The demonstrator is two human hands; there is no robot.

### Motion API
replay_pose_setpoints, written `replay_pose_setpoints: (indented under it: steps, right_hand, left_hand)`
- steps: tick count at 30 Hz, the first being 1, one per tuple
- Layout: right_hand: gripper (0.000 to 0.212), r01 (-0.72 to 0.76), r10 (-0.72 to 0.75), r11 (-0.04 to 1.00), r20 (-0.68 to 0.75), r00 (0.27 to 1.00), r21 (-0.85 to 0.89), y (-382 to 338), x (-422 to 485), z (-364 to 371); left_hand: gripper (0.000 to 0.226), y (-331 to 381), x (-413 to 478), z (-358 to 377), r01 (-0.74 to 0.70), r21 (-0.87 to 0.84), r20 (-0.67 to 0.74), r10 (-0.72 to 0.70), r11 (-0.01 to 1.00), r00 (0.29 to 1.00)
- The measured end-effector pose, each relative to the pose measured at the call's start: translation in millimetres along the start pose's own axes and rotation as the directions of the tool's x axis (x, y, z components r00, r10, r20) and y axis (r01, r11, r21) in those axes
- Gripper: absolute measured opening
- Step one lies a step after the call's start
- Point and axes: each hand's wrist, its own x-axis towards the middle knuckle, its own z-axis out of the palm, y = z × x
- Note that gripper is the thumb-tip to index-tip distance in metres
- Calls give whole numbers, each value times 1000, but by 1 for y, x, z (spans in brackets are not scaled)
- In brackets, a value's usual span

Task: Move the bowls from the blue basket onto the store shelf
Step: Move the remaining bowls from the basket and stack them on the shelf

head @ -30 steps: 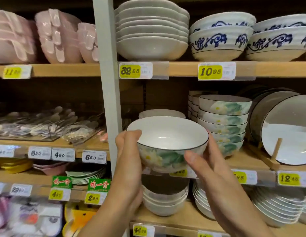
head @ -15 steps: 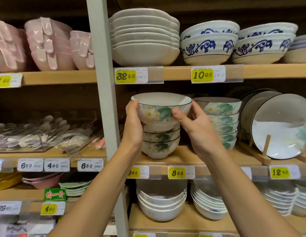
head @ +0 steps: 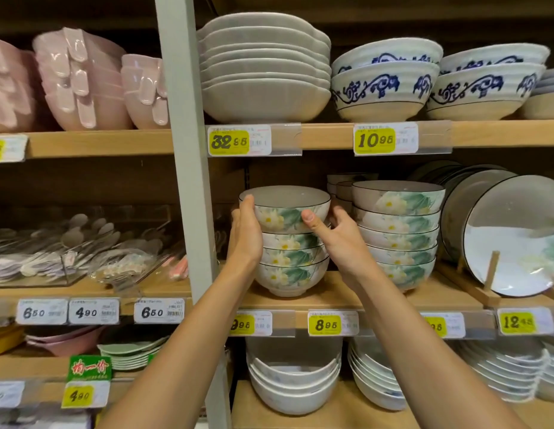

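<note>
Bowl (head: 285, 209): centre of the frame, on top of a stack (head: 291, 267) of three matching flowered bowls on the shelf (head: 331, 294); I cannot tell whether it is fully seated.
Left edge: the grey post (head: 189, 150) stands just beside the left hand (head: 244, 239), with little room between them.
Right edge: a tall stack (head: 399, 239) of like bowls is near, and the right hand's fingers fill the gap between the two stacks.
Above: open room between the bowl's rim and the upper shelf (head: 325, 136).
Front: a bare strip of shelf board ahead of the stack.
Far right: plates (head: 514, 236) lean in a rack, well apart.
Left hand: wrapped round the bowl's left wall, thumb at the rim, forearm rising from lower left.
Right hand (head: 340, 239): thumb pressed on the front wall, fingers behind the right side, gripping the bowl.
</note>
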Motion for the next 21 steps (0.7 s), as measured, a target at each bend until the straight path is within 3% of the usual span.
replay_pose_setpoints:
  steps: [9,14,21]
  right_hand:
    - [70,-7,6,999,-28,1000,-44,10,1,-3]
    - [87,-31,27,994,-41,999,-109,13,0,-2]
    - [96,-44,43,997,-21,999,-69,17,-4,-1]
  left_hand:
    - [90,-8,3,3,26,114,-51,-20,993,998]
    - [93,-5,3,2,21,157,-51,-13,987,999]
    - [82,-6,3,1,-13,171,-25,17,985,1000]
